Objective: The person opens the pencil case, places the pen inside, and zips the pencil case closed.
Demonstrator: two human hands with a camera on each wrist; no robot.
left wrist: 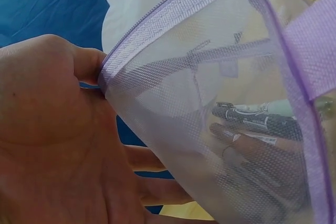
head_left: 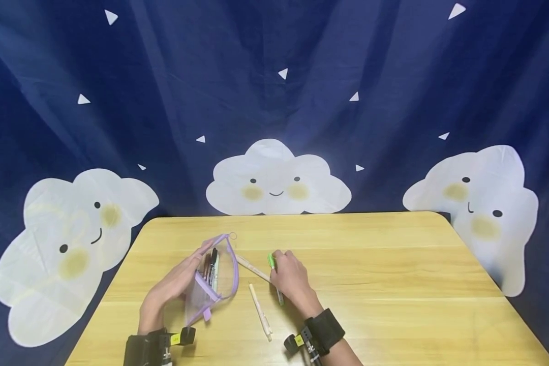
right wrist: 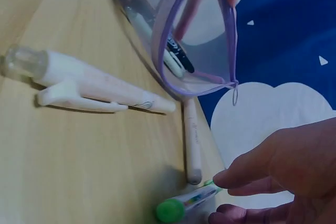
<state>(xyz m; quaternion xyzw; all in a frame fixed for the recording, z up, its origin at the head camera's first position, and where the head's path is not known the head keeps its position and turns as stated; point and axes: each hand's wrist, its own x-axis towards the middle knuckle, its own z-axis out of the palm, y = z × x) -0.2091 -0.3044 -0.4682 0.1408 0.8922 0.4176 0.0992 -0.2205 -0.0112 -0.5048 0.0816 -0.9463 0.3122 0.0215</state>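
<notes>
My left hand (head_left: 176,277) grips a translucent mesh pencil case (left wrist: 173,129) with lilac trim by its edge. Its zip side gapes toward the right, and several pens, among them a black pen (right wrist: 178,53), lie inside. Over the table, my right hand (head_left: 292,278) pinches a pen with bright green ends (right wrist: 170,211) between thumb and fingers. Beside that hand a pale pen (head_left: 254,268) lies between it and the case. Closer to me rests a cream click pen (head_left: 260,312) with a clip, seen large in the right wrist view.
All of this is on a light wooden table (head_left: 384,284) with rounded far corners. Behind it hangs a dark blue curtain (head_left: 274,101) printed with white clouds and small triangles. Both wrists wear black straps with cameras.
</notes>
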